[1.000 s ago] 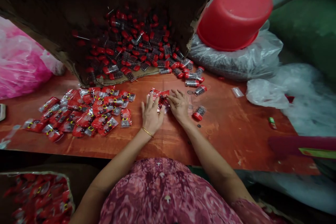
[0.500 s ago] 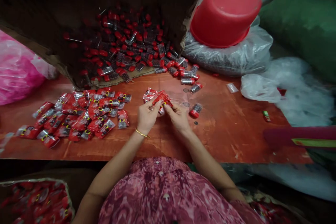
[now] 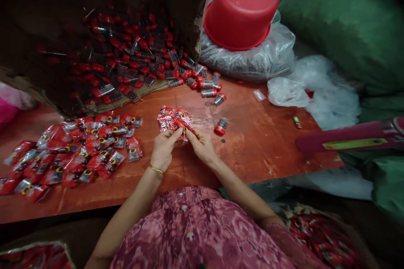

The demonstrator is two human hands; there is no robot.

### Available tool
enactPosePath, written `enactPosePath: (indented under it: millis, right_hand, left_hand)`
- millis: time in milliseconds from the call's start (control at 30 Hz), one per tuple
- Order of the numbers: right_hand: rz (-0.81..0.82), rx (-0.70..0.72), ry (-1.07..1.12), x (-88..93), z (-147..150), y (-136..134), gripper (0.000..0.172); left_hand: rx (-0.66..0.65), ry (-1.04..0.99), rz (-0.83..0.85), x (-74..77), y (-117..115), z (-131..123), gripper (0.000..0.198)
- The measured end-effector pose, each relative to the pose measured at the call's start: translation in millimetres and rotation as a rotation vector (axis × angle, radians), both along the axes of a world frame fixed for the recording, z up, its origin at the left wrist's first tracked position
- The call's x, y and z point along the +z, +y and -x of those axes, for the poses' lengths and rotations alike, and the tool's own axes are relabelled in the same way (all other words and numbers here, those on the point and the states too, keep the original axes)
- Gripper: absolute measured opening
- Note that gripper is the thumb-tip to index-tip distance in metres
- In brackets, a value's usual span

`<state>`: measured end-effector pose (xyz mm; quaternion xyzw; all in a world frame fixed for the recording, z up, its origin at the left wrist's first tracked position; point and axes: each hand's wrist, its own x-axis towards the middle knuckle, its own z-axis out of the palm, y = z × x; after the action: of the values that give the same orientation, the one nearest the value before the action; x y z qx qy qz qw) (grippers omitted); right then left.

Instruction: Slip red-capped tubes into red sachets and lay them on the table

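Note:
Between my two hands is a small red printed plastic packet, pinched by its edges. My left hand has thumb and fingers closed on its left side; a gold bangle circles that wrist. On the other side my right hand grips the packet with thumb and fingertips. Just beyond the fingers lie several flat red packets in a loose stack. To the right of my right hand, a clear little bottle with a red cap lies on the table, its contents dark.
A big cardboard box on its side spills red-capped bottles. Filled red packets are heaped at left. A red tub sits upside down on a plastic bag. A maroon bar juts in from the right.
The view has swung right, so things sit further left. The packet in my hands has tilted from facing up to more edge-on, its printed circle no longer showing. Both hands keep hold of it.

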<state>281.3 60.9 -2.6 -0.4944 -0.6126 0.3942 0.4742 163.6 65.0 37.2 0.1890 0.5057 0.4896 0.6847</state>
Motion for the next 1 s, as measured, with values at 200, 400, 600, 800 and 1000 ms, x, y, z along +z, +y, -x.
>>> enactPosePath:
  millis: [200, 400, 600, 800, 1000]
  right_hand:
    - [-0.129, 0.004, -0.417, 5.5, -96, 19, 0.027]
    - [-0.165, 0.189, -1.129, -11.6, -163, 33, 0.032]
    - [-0.26, 0.185, -1.191, -16.8, -141, 14, 0.054]
    - [-0.222, 0.162, -1.093, -22.2, -128, 1, 0.038]
    - [-0.371, 0.072, -0.659, 14.1, -90, -28, 0.035]
  left_hand:
    - [-0.036, -0.019, 0.059, -0.7, 1, 10, 0.04]
    - [-0.078, -0.09, 0.102, -4.9, -1, 10, 0.032]
    - [-0.048, -0.094, 0.129, -6.7, -2, 11, 0.03]
    - [-0.044, -0.07, 0.119, -4.8, -2, 15, 0.031]
    - [-0.011, -0.055, 0.102, -2.7, -3, 13, 0.035]
